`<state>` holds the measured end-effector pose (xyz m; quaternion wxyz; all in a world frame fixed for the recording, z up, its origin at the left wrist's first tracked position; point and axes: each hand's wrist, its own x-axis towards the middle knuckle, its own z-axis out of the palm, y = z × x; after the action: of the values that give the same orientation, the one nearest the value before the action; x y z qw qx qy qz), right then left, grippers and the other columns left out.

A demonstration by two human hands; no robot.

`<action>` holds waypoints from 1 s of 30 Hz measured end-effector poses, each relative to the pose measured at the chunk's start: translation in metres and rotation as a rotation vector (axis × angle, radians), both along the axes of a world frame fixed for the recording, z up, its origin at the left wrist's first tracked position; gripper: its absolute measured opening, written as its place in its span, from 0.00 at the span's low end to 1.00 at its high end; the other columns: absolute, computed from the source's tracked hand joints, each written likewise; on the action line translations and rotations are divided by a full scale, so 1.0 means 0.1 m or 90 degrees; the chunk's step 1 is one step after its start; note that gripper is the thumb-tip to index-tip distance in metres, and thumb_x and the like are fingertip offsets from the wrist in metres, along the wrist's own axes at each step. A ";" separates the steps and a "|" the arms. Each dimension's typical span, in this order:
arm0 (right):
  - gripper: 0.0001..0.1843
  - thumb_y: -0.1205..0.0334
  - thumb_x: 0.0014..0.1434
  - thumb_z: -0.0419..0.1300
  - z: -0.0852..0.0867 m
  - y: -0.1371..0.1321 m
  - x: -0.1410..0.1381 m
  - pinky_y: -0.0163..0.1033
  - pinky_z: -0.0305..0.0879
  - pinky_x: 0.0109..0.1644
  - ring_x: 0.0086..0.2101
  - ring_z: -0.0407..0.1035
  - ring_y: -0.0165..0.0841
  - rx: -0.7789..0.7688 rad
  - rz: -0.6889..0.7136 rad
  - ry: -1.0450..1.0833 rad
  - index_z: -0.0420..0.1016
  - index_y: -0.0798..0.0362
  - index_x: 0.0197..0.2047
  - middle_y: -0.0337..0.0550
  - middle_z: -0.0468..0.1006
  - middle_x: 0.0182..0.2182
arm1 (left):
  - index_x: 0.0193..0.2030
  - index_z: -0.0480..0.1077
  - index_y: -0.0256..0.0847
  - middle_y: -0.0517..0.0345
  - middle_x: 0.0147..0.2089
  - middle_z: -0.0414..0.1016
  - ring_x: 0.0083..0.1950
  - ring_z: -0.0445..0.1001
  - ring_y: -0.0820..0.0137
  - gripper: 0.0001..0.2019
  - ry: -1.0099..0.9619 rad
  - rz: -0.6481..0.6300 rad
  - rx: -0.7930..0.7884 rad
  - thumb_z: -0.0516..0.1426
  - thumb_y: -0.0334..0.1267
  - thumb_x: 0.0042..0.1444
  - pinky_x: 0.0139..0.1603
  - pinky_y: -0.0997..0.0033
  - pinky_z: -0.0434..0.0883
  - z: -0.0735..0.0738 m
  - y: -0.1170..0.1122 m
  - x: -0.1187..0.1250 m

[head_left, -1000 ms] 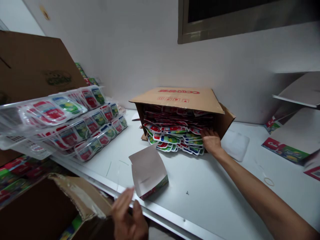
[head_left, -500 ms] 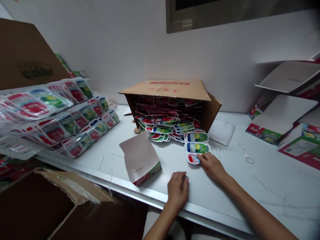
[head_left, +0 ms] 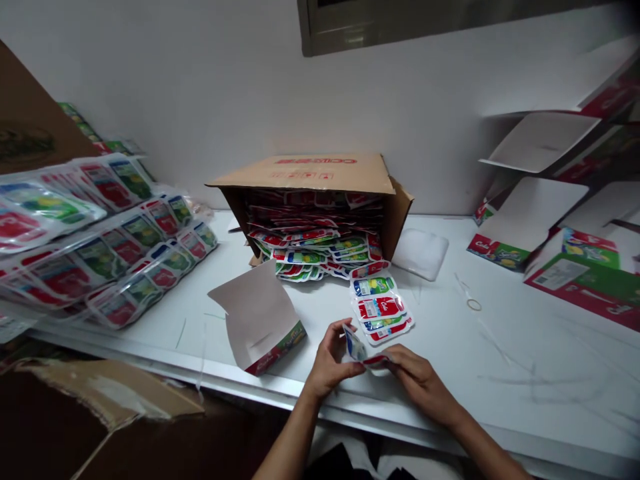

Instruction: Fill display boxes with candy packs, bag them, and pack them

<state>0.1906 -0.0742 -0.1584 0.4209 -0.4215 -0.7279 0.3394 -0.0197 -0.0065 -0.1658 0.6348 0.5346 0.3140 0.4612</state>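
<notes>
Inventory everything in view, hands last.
Table: one, white, middle
Open box: one, brown, centre back
Packets: many, red-green, inside it
Loose packet strips: several, multicoloured, before it
Small carton: one, pale inside, left of strips
Wrapped packets: several rows, red-green, left
Torn box: one, brown, lower left
Cardboard flap: one, brown, upper left
Printed cartons: several, red-green, right
Flat pad: one, whitish, beside open box
Ring: one, yellowish, right
Frame: one, grey, top
Wall: one, pale, back
Held strip: apparently one, multicoloured, between hands
Left hand: one, gripping it
Right hand: one, gripping it
</notes>
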 end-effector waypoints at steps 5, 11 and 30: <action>0.20 0.54 0.70 0.44 0.18 0.12 0.14 0.43 0.69 0.51 0.45 0.73 0.38 -0.094 0.067 0.007 0.76 0.49 0.50 0.47 0.78 0.46 | 0.46 0.75 0.38 0.55 0.34 0.76 0.37 0.76 0.66 0.23 0.058 -0.108 -0.073 0.69 0.45 0.44 0.42 0.67 0.72 0.14 -0.05 -0.13; 0.28 0.51 0.63 0.54 -0.01 0.86 0.36 0.54 0.57 0.63 0.61 0.60 0.44 0.025 -0.093 -0.274 0.64 0.50 0.64 0.52 0.66 0.62 | 0.43 0.79 0.39 0.48 0.41 0.80 0.43 0.78 0.62 0.12 0.189 -0.066 0.094 0.62 0.43 0.55 0.47 0.64 0.72 0.22 -0.16 -0.17; 0.28 0.46 0.68 0.40 -0.06 0.14 0.01 0.51 0.67 0.56 0.50 0.72 0.43 -0.180 0.066 0.077 0.75 0.49 0.53 0.49 0.78 0.50 | 0.46 0.70 0.41 0.59 0.36 0.72 0.36 0.74 0.70 0.19 0.097 0.073 0.057 0.68 0.37 0.47 0.43 0.69 0.71 -0.09 -0.18 -0.21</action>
<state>0.1918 -0.0600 -0.1640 0.3826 -0.4174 -0.6668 0.4845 -0.0405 -0.0250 -0.1750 0.5571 0.5772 0.3707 0.4680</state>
